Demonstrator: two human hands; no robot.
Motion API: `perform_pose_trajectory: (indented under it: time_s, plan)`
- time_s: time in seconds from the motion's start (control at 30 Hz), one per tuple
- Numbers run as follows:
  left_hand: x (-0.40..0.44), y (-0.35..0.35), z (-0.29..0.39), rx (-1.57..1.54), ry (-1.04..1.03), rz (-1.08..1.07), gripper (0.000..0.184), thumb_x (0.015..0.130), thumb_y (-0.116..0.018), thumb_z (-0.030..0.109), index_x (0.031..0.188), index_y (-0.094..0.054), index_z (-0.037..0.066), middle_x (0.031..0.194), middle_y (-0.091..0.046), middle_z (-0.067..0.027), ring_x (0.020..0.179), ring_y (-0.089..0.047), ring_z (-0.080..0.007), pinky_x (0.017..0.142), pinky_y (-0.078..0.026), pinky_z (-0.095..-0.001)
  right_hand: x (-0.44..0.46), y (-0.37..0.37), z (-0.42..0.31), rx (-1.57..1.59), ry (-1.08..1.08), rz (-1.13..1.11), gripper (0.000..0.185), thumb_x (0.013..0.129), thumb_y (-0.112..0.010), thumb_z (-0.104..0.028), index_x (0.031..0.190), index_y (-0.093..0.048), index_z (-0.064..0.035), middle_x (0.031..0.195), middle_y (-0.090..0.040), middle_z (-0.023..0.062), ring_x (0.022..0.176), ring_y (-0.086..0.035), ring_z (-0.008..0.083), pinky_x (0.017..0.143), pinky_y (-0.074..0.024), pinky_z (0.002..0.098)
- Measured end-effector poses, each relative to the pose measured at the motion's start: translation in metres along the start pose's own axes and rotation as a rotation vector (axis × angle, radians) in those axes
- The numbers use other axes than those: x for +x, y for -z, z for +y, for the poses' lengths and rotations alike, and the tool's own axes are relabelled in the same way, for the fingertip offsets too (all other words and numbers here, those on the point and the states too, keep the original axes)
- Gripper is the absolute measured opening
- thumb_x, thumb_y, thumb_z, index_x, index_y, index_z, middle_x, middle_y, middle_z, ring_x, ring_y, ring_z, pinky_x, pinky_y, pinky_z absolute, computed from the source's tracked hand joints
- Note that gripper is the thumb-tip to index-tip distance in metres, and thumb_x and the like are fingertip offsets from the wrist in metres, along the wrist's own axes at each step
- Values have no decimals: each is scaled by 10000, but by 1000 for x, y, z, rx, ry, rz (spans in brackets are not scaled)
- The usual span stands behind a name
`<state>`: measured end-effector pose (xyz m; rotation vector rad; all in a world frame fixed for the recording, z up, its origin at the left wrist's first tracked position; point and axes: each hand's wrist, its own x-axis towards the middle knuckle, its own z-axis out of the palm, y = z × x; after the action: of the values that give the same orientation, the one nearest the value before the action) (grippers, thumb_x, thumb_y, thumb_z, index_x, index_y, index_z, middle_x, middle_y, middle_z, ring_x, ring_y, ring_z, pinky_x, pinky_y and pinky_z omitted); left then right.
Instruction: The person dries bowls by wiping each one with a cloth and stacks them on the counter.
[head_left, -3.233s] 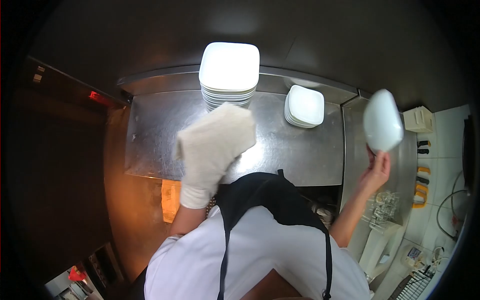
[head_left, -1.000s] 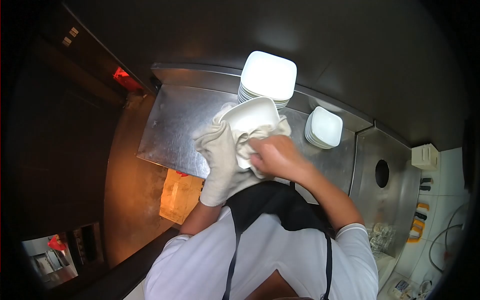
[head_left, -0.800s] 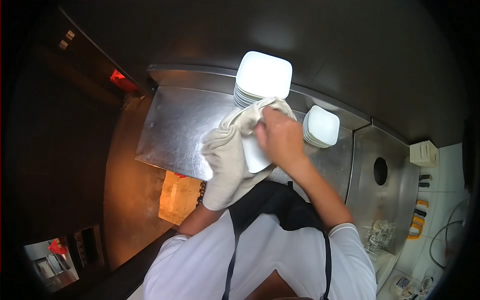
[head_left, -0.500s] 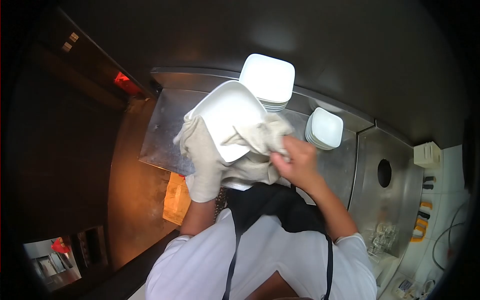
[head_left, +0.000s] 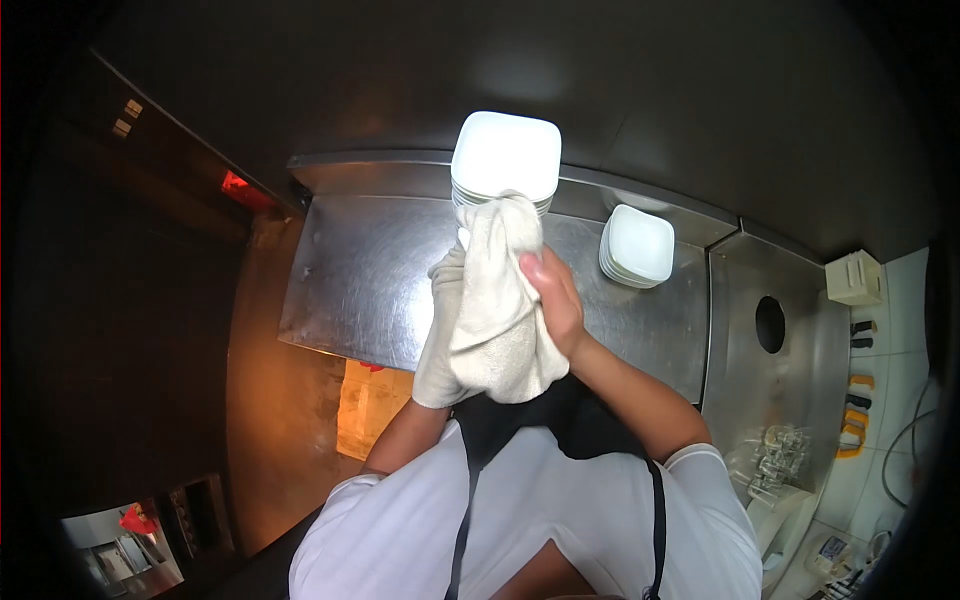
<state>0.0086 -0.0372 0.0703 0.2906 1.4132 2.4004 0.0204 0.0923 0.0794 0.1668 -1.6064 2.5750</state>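
My left hand (head_left: 442, 330), in a knitted beige glove, is closed at the left side of a bunched white cloth (head_left: 500, 330). A thin white sliver of a square dish (head_left: 463, 238) shows between glove and cloth; the cloth hides the rest, apparently on edge. From the right, my bare right hand (head_left: 556, 300) presses the cloth, thumb on top, its other fingers mostly hidden. Just beyond the cloth stands a stack of square white dishes (head_left: 506, 155), its front partly covered by the cloth.
A shorter stack of white square bowls (head_left: 640, 245) stands to the right on the steel counter (head_left: 350, 270). Farther right is a steel surface with a dark round hole (head_left: 769, 324). A white box (head_left: 853, 278) and yellow-handled tools (head_left: 853, 430) are by the tiled wall.
The held dish was tilted with its inner face showing and has turned nearly out of sight behind the cloth. Both hands have come closer together, my right hand moving left.
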Motion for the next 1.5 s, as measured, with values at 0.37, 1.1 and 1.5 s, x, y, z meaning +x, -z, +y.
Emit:
perform_pose_trajectory:
  time_s: [0.37, 1.1, 1.5]
  plan:
    - [66, 65, -2, 761, -100, 266, 344, 955, -655, 169, 1257, -643, 4, 1175, -693, -146, 1050, -676, -226, 881, -552, -355, -36, 16, 53, -246, -134, -41, 309, 991, -532, -96, 1266, -632, 2, 1116, -712, 173, 1034, -676, 227, 928, -521, 354]
    - [242, 48, 37, 1801, -475, -38, 237, 899, -593, 213, 981, -707, 22, 1024, -734, -186, 1030, -709, -352, 868, -575, -414, -87, 115, 49, -1112, -71, 113, 153, 940, -643, -86, 1024, -745, -9, 1020, -757, 171, 944, -721, 351, 846, -573, 419]
    - [154, 63, 70, 124, -98, 325, 357, 1092, -476, 525, 1097, -576, 182, 953, -582, 12, 921, -574, -124, 846, -494, -325, -73, 288, 74, -1878, 8, 390, 308, 869, -766, -166, 1162, -739, -75, 1273, -698, 141, 1308, -582, 340, 1123, -412, 570]
